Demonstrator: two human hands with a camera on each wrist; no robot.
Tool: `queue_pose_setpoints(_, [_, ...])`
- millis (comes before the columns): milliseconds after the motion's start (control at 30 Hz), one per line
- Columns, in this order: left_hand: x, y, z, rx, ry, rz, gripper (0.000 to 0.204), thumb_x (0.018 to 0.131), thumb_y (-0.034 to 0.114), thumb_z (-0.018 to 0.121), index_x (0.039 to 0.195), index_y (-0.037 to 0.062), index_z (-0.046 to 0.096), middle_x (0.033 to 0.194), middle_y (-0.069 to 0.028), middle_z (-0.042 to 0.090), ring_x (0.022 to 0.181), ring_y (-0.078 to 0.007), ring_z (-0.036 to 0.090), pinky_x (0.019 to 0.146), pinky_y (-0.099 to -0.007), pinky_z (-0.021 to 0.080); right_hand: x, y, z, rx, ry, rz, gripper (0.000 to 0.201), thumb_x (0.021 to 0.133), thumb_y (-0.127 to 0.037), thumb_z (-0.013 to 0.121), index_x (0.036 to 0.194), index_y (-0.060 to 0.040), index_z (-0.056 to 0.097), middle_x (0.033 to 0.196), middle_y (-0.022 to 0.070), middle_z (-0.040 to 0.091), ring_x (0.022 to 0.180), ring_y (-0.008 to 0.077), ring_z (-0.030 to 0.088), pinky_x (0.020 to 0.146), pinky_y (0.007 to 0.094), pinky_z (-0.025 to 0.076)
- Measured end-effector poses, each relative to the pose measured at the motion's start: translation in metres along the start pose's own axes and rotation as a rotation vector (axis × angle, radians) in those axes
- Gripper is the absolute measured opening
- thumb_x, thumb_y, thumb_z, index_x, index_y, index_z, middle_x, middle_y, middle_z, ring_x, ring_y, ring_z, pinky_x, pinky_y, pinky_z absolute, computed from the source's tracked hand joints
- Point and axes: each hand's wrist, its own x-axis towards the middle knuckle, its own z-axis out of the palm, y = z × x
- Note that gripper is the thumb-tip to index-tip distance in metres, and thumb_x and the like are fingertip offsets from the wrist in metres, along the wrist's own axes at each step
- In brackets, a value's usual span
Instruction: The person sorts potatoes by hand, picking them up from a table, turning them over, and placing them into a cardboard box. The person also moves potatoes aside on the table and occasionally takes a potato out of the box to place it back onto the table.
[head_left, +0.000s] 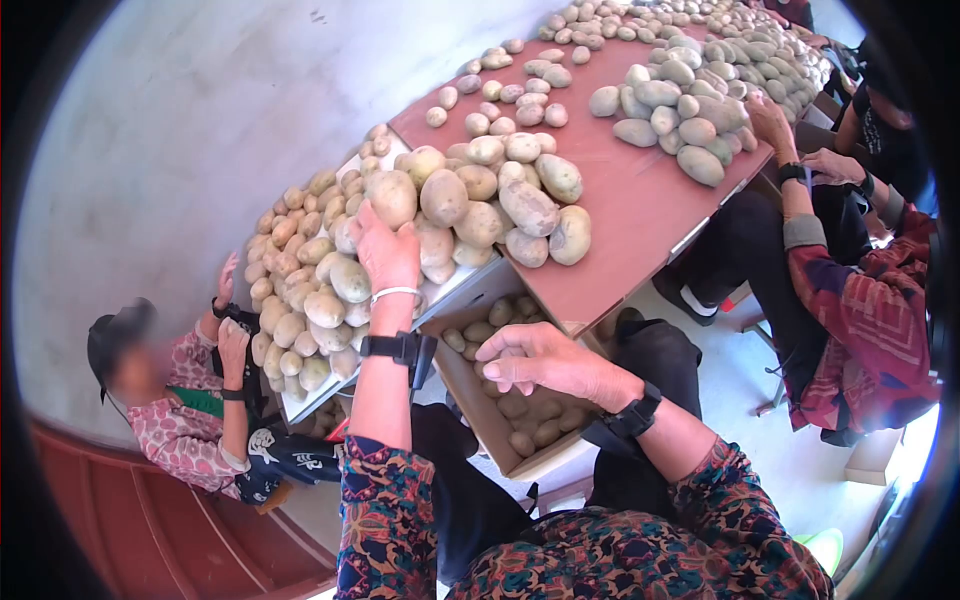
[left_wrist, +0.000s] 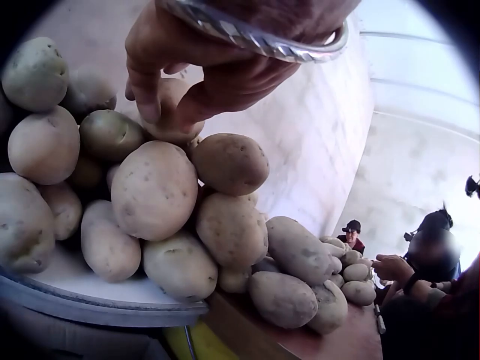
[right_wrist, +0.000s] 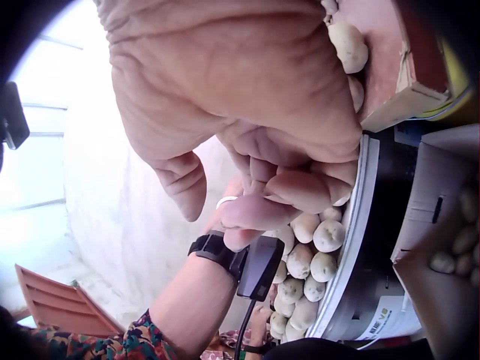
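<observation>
My left hand (head_left: pixel 385 250) pinches a pale potato (head_left: pixel 391 198) on top of a heap at the table's corner. In the left wrist view, the thumb and fingers of that hand (left_wrist: pixel 214 75) curl over the potato (left_wrist: pixel 171 112), while other potatoes (left_wrist: pixel 155 190) lie just below. Loosely bent and holding nothing, my right hand (head_left: pixel 560 365) hovers over a cardboard box (head_left: pixel 470 410) with potatoes inside. The right wrist view shows this hand (right_wrist: pixel 240 97) from its palm side, the fingers partly curled and nothing between them.
A reddish tabletop (head_left: pixel 610 190) bears more potato heaps (head_left: pixel 690 115) toward the back. One person (head_left: pixel 190 420) sits at the left by a white-topped part of the table. Another person's sleeve (head_left: pixel 860 280) and hand (head_left: pixel 770 125) are at the right.
</observation>
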Motion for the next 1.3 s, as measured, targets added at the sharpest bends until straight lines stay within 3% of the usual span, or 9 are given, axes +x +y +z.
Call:
queue_pose_setpoints(233, [-0.017,-0.007,-0.012,0.024,0.047,0.061,0.066,0.078,0.005,0.068,0.136,-0.0049,0.038,0.128,-0.0286,0.047,0.121,-0.0445,0.046,0.104,-0.0456,0.039,0.004,0.006,-0.002,0.026,0.005,-0.033,0.043,0.087,-0.033,0.067,0.109,0.0031,0.061,0.081,0.0064,0.064,0.065,0.0101,0.054,0.06,0.0242,0.045])
queue_pose_setpoints(333, [-0.022,-0.01,-0.019,-0.015,-0.068,0.059,0.06,0.078,0.004,0.067,0.134,-0.0036,0.044,0.129,-0.0271,0.05,0.123,-0.0427,0.047,0.106,-0.0443,0.038,0.007,0.011,-0.005,0.02,0.006,-0.015,0.042,0.087,-0.033,0.067,0.108,0.0024,0.062,0.08,0.0057,0.064,0.064,0.0093,0.054,0.06,0.0238,0.044])
queue_pose_setpoints(400, [-0.021,-0.019,-0.015,0.032,-0.097,0.193,0.053,0.079,0.003,0.065,0.13,-0.0028,0.05,0.134,-0.0254,0.05,0.127,-0.0394,0.046,0.108,-0.0429,0.037,0.01,0.017,-0.005,0.056,-0.003,-0.013,0.041,0.087,-0.033,0.067,0.108,0.0018,0.063,0.079,0.0054,0.064,0.063,0.0087,0.053,0.059,0.0231,0.043])
queue_pose_setpoints(700, [-0.038,-0.019,-0.045,-0.044,-0.168,0.1,0.053,0.081,0.005,0.065,0.131,-0.0031,0.051,0.14,-0.025,0.046,0.133,-0.0361,0.041,0.112,-0.0409,0.032,0.016,0.027,0.002,0.049,0.008,0.002,0.038,0.087,-0.033,0.067,0.105,0.0007,0.064,0.079,0.005,0.063,0.063,0.0074,0.052,0.058,0.0205,0.041])
queue_pose_setpoints(833, [-0.071,-0.02,-0.074,-0.23,-0.172,0.136,0.052,0.082,0.007,0.066,0.13,-0.0038,0.051,0.132,-0.0258,0.053,0.125,-0.0382,0.05,0.106,-0.0394,0.039,0.015,0.031,-0.002,0.021,-0.003,0.0,0.036,0.087,-0.033,0.067,0.103,-0.0004,0.065,0.079,0.0049,0.063,0.062,0.0075,0.052,0.056,0.0205,0.041])
queue_pose_setpoints(967, [-0.123,-0.039,-0.078,-0.432,-0.514,-0.043,0.054,0.08,0.008,0.07,0.129,-0.0051,0.052,0.123,-0.0228,0.061,0.109,-0.0293,0.062,0.095,-0.0366,0.048,0.019,0.046,-0.011,0.003,-0.023,-0.006,0.039,0.088,-0.036,0.066,0.107,-0.0018,0.065,0.08,0.0039,0.065,0.062,0.0077,0.052,0.056,0.0214,0.04])
queue_pose_setpoints(1100, [-0.154,-0.134,-0.033,-0.383,-0.774,-0.12,0.059,0.078,0.01,0.073,0.13,-0.0068,0.05,0.123,-0.0243,0.06,0.106,-0.0252,0.063,0.092,-0.0351,0.049,0.014,0.054,-0.02,-0.035,0.063,0.001,0.035,0.087,-0.033,0.067,0.103,-0.0018,0.065,0.077,0.0034,0.065,0.06,0.0073,0.054,0.055,0.021,0.041])
queue_pose_setpoints(1233, [-0.16,-0.128,-0.049,-0.281,-0.886,-0.205,0.061,0.077,0.01,0.073,0.13,-0.0082,0.049,0.124,-0.0252,0.06,0.108,-0.0262,0.063,0.093,-0.035,0.049,0.014,0.065,-0.024,-0.097,0.111,0.118,0.033,0.086,-0.033,0.068,0.1,-0.0025,0.066,0.077,0.003,0.065,0.06,0.0062,0.055,0.053,0.0208,0.041])
queue_pose_setpoints(1300, [-0.158,-0.131,-0.05,-0.51,-0.858,-0.236,0.062,0.077,0.01,0.074,0.13,-0.0088,0.048,0.123,-0.0254,0.06,0.108,-0.0264,0.062,0.092,-0.0354,0.05,0.012,0.066,-0.025,-0.166,0.115,0.172,0.033,0.085,-0.033,0.068,0.098,-0.0028,0.067,0.077,0.0028,0.066,0.06,0.0063,0.055,0.053,0.021,0.041])
